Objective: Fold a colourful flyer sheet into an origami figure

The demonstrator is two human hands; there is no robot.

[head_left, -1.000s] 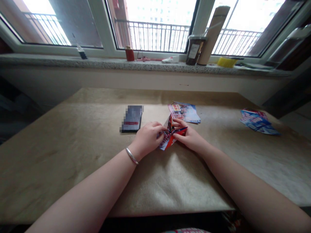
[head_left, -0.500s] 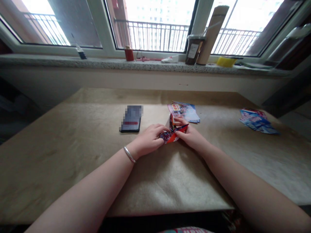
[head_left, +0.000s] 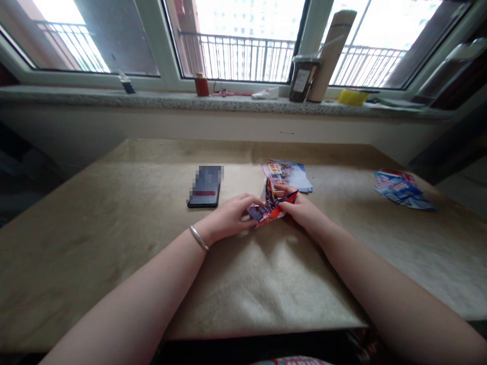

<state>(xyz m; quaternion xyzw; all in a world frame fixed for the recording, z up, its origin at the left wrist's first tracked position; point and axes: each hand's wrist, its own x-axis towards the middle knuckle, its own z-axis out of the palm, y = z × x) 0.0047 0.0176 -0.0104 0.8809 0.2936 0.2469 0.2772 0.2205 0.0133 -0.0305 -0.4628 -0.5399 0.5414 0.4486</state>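
A folded piece of colourful printed paper (head_left: 271,215), red, orange and dark patterned, is between my hands at the middle of the table. My left hand (head_left: 235,214) pinches its left side, and a silver bangle circles that wrist. On the other side, my right hand (head_left: 304,207) grips the paper's pointed right part, thumb on top. Fingers cover some of the folds. Just behind the paper lies a stack of printed leaflets (head_left: 297,176), pink and light blue.
A dark phone (head_left: 205,187), partly pixelated, lies left of my hands. Blue and red leaflets (head_left: 405,191) are fanned out on the right of the table (head_left: 114,213). Along the stone windowsill (head_left: 160,100) stand a red spool (head_left: 201,85), a dark lidded container (head_left: 302,78) and a tall tube (head_left: 332,56).
My left hand has shifted slightly left and its fingers have loosened a little. The folded paper has spread wider, its pointed right tip rising slightly to the right.
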